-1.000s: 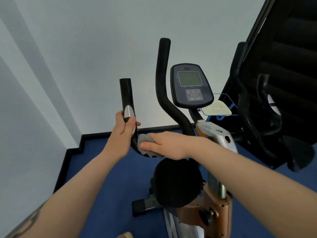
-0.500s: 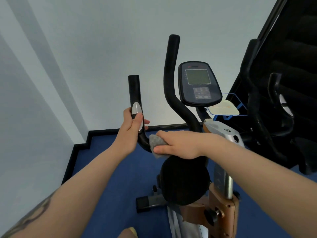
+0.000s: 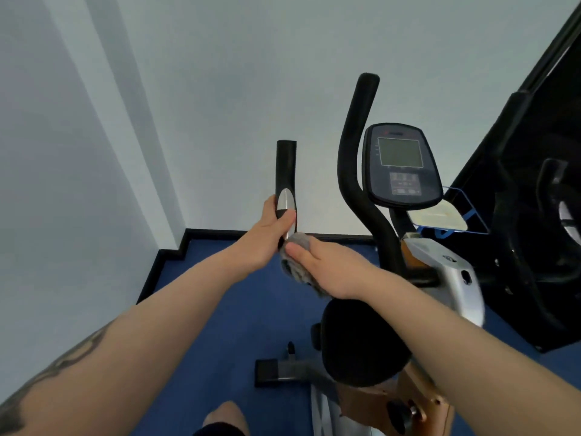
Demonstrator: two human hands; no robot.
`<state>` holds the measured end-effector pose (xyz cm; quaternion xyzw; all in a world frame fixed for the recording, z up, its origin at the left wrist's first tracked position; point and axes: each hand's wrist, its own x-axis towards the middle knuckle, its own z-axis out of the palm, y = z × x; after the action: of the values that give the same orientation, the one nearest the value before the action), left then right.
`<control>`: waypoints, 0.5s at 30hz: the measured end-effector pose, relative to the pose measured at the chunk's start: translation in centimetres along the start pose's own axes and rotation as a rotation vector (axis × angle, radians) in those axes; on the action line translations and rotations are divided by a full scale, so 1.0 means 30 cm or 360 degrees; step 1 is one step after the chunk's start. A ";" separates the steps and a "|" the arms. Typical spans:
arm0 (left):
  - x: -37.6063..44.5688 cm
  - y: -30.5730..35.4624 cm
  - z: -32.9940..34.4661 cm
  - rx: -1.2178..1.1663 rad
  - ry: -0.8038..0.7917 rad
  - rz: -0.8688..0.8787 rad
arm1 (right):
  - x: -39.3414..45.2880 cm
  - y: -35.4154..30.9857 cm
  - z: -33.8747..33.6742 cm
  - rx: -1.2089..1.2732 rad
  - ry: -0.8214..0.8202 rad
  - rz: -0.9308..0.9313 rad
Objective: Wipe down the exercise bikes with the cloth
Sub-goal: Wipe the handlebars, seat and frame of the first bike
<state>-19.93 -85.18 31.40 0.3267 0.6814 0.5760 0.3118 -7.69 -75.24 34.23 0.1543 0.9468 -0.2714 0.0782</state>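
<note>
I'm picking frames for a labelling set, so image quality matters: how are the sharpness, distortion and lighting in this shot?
Head view: wide-angle bending bows the wall edges and stretches both forearms; the right hand and cloth are slightly motion-smeared, as is the silver bike housing; the console is soft; lighting is flat, without glare; the black machine at right is underexposed.

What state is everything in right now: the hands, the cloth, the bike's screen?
left hand: gripping the left handlebar
right hand: holding the cloth against the handlebar's lower bend
cloth: grey, bunched under the right hand
console screen: blank, no readout visible
right handlebar: untouched
saddle: unoccupied
</note>
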 end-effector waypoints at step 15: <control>0.203 0.190 -0.205 0.0536 0.0203 0.0566 | 0.244 -0.081 -0.061 0.1137 0.0651 0.0200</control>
<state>-27.96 -83.15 37.62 0.4518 0.7177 0.5197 0.1031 -15.50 -74.38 35.24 0.2800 0.7779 -0.5412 -0.1535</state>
